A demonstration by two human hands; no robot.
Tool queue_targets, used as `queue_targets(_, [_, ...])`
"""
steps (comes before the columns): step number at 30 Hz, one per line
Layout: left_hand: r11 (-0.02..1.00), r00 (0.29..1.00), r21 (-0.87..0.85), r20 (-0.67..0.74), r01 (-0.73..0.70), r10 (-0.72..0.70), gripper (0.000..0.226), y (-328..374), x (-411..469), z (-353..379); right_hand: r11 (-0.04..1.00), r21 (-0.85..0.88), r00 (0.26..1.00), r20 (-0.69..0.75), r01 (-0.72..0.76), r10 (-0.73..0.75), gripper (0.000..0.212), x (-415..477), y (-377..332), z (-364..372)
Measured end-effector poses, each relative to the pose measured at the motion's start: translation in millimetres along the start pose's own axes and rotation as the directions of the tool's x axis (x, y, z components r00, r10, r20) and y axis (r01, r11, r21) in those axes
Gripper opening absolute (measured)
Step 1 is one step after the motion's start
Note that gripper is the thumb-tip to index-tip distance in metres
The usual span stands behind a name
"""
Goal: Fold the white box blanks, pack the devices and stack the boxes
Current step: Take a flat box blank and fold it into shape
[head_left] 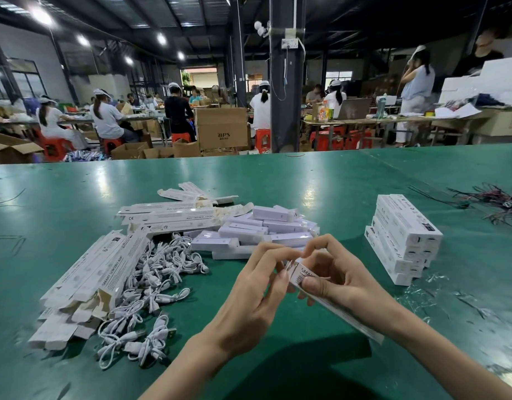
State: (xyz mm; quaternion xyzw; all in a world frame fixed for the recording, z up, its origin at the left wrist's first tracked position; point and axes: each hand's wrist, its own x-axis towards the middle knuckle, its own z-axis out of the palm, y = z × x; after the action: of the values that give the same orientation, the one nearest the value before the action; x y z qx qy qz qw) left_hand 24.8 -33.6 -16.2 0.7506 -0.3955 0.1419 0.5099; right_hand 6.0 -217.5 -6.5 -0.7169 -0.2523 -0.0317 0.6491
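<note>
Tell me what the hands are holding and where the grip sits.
Both hands hold one long white box at its upper end: the right hand wraps it, thumb on the printed face; the left hand pinches the end.

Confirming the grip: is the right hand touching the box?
Touching. The head view shows the right hand curled round the box, with its thumb lying on the printed face.

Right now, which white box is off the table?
The box gripped by the left hand and right hand, front centre. The flat blanks lie piled at left; the finished stack stands at right.
</note>
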Motion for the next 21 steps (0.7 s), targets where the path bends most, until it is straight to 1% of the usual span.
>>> queue_targets(3, [0.999,0.999,-0.035,0.016,0.034,-0.033,0.025,-2,0,-4,0.994,-0.107,1.000,-0.014,0.007,-0.008,0.031,-1,1,-1])
queue_targets(6, [0.977,0.989,-0.153,0.021,0.145,-0.144,0.021,-6,3,-8,0.972,-0.229,0.997,-0.035,0.053,-0.063,0.026,-1,-1,-3])
queue_targets(8, [0.959,0.980,-0.204,0.038,0.199,-0.196,0.024,-8,3,-9,0.950,-0.304,0.996,-0.029,0.071,-0.084,0.027,0,-1,-5])
queue_targets(10, [0.951,0.978,-0.230,0.044,0.208,-0.203,0.023,-11,3,-9,0.936,-0.345,0.997,-0.015,0.068,-0.078,0.030,-1,0,-6])
queue_targets(13, [0.948,0.980,-0.247,0.042,0.199,-0.195,0.021,-13,2,-8,0.938,-0.342,0.998,-0.009,0.049,-0.055,0.029,0,2,-7])
queue_targets(17, [0.965,0.983,-0.188,0.035,0.182,-0.178,0.015,-13,1,-6,0.945,-0.326,1.000,-0.005,0.014,-0.016,0.027,0,2,-8])
queue_targets(19, [0.967,0.984,-0.180,0.024,0.178,-0.177,0.021,-13,1,-9,0.968,-0.251,1.000,0.005,-0.011,0.012,0.026,-1,0,-8])
queue_targets(21, [0.959,0.982,-0.209,0.018,0.189,-0.189,0.017,-14,2,-12,0.978,-0.207,0.999,0.013,-0.026,0.029,0.025,-1,-2,-8])
